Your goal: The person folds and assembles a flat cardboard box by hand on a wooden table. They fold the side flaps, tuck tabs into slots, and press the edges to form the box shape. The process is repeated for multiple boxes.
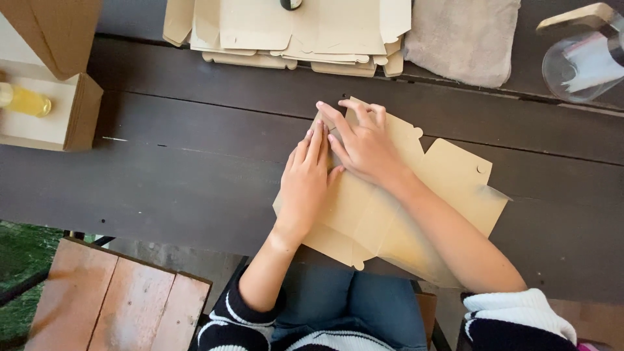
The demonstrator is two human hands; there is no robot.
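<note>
A flat, unfolded tan cardboard box blank point(455, 182) lies on the dark wooden table point(182, 175), tilted, with its near edge over the table's front. My left hand point(305, 185) presses flat on the blank's left part, fingers straight and together. My right hand point(364, 143) lies beside it on the upper left flap, fingers spread and pressing down along a fold. The two hands touch at the fingers. Neither hand grips anything.
A stack of several more flat blanks point(292, 32) lies at the far edge, beside a grey cloth point(461, 39) and a clear glass jar point(578, 62). An open cardboard box point(58, 114) holding a yellow bottle point(26, 101) stands at the left. A wooden stool point(117, 299) is below left.
</note>
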